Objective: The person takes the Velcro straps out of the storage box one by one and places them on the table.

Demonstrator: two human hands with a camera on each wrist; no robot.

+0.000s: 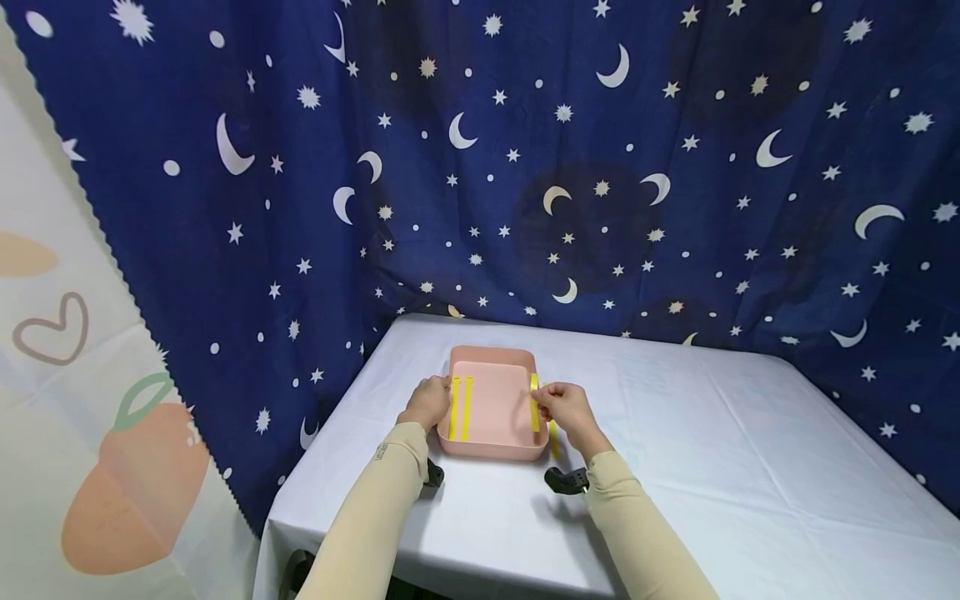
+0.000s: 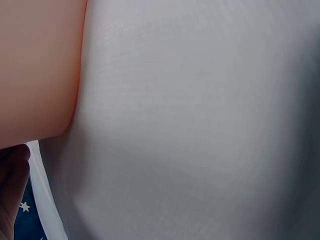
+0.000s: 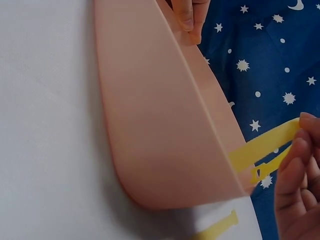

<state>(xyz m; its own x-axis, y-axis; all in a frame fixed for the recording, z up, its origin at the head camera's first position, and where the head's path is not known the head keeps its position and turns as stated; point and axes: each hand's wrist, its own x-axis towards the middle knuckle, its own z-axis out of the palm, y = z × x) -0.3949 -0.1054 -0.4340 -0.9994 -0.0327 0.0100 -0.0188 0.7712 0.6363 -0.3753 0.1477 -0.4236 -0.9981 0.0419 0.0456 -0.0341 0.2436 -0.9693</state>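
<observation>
A shallow pink box (image 1: 491, 450) with rounded corners lies on the table. My left hand (image 1: 427, 402) holds its left rim, some fingers inside the wall; in the left wrist view fingers (image 2: 15, 185) show beside the outer wall. Two yellow straps (image 1: 467, 408) lie side by side at the left inside the box. At the right side my right hand (image 1: 566, 408) pinches a yellow strap (image 3: 267, 145) between thumb and fingers, above the rim. A slotted strap end (image 3: 259, 173) shows just below it. Another yellow strap (image 1: 554, 440) lies on the cloth outside the right wall.
A white cloth (image 1: 720, 442) covers the table. Behind it hangs a dark blue curtain (image 1: 525, 167) with moons and stars, and a pale printed curtain (image 1: 90, 417) hangs at the left. Black wrist-worn devices (image 1: 566, 481) sit under both forearms near the table's front.
</observation>
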